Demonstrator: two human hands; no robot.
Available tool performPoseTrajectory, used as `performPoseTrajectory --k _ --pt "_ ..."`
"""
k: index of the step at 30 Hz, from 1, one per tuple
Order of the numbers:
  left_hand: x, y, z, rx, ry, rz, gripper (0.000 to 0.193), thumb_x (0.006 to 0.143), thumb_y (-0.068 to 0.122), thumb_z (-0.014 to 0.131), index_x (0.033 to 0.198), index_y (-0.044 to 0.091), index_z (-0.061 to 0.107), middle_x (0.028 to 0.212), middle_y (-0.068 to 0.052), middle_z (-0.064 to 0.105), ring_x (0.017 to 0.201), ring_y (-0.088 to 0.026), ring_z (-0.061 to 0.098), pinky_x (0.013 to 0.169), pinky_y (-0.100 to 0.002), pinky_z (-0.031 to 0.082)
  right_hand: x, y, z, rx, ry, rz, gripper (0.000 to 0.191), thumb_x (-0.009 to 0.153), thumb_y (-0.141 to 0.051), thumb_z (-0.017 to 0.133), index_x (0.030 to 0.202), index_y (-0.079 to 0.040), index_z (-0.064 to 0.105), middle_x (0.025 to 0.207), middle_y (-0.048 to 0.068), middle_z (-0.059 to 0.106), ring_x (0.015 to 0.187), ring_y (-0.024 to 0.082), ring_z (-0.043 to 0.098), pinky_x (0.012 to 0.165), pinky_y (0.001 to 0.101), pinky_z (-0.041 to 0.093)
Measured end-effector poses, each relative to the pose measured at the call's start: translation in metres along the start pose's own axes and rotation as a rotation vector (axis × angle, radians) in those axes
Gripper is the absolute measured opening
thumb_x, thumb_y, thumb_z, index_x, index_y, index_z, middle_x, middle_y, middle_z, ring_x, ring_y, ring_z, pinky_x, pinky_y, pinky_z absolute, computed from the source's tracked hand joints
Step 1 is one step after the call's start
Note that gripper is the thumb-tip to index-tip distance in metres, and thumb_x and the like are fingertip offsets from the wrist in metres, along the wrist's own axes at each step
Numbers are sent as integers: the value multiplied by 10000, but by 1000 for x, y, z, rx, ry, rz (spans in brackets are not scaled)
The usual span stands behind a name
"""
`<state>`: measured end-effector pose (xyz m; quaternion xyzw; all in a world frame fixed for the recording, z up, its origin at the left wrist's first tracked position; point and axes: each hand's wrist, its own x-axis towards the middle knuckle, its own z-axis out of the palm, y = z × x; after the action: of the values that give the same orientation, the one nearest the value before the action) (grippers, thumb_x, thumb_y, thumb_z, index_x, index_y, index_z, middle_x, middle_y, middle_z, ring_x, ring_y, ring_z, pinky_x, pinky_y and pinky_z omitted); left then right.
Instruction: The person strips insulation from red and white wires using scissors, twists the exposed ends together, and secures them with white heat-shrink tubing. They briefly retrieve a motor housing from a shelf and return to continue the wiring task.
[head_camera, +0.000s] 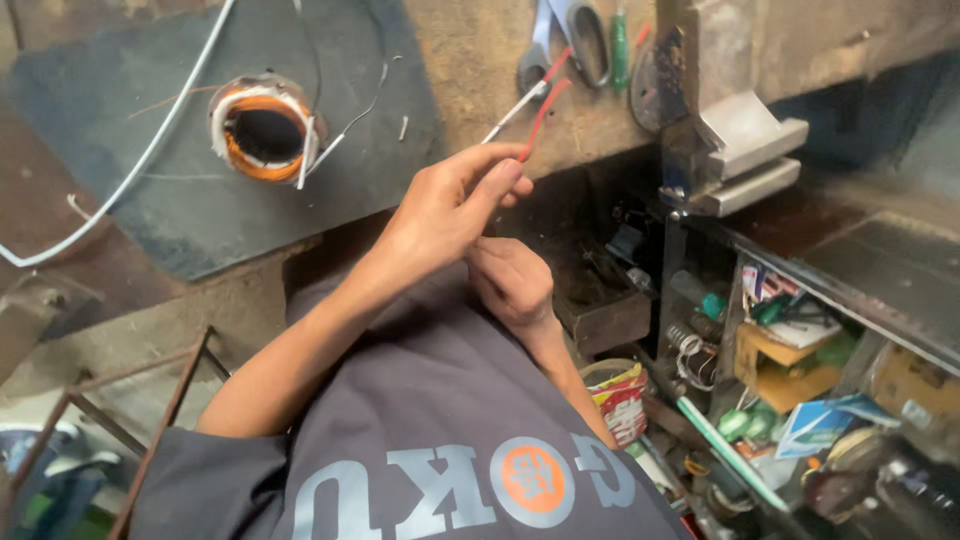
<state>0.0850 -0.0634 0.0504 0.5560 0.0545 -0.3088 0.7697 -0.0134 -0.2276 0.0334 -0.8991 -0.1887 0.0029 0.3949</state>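
Fingers of the left hand (445, 205) are pinched together on a red wire (545, 110), held up beside a white wire (515, 108) above the workbench (450, 50). The right hand (512, 282) sits curled just below, near the lap; whether it grips anything, I cannot tell. That light pinch looks risky: the thin lead could slip free, or kink near the wound stator coil (265, 125).

Light: dim, warm workshop glow, brightest on the bench (480, 60) and raised left hand (445, 205) | Shadows: deep under the bench and around the shelves (800, 370) | Focus: soft throughout, corners smeared | Distortion: wide-angle bending at edges | Glare: none.
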Motion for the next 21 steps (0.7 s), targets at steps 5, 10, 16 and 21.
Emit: performPoseTrajectory --k 5,10,16,21 --pt "-42 -2 -15 128 201 128 195 1071 148 589 1202 44 688 984 -47 717 867 -90 645 765 -263 528 32 14 -8 209 -245 -91 268 760 140 631 972 -3 709 1002 161 693 881 322 695 771 377 579" --pt "-78 -6 -26 112 340 16 217 1037 105 583 1224 42 674 971 -32 718 840 -86 667 772 -245 547 73 50 -19 163 137 426 167 1027 8 542 1174 -27 611 1069 71 646 823 124 668 731 271 558" --pt "-72 -22 -19 53 264 45 192 1037 106 572 1176 26 678 1053 -49 726 929 -104 692 836 -266 560 119 87 -17 -340 117 370 262 1042 -290 769 1134 -63 675 922 26 651 746 154 657 695 319 538" --pt "-64 -29 -20 106 243 103 200 1062 115 518 1173 23 656 998 -36 694 899 -98 666 836 -270 547 147 77 10 -502 60 154 327 994 -364 794 1163 -113 671 963 39 635 797 237 663 693 382 525"
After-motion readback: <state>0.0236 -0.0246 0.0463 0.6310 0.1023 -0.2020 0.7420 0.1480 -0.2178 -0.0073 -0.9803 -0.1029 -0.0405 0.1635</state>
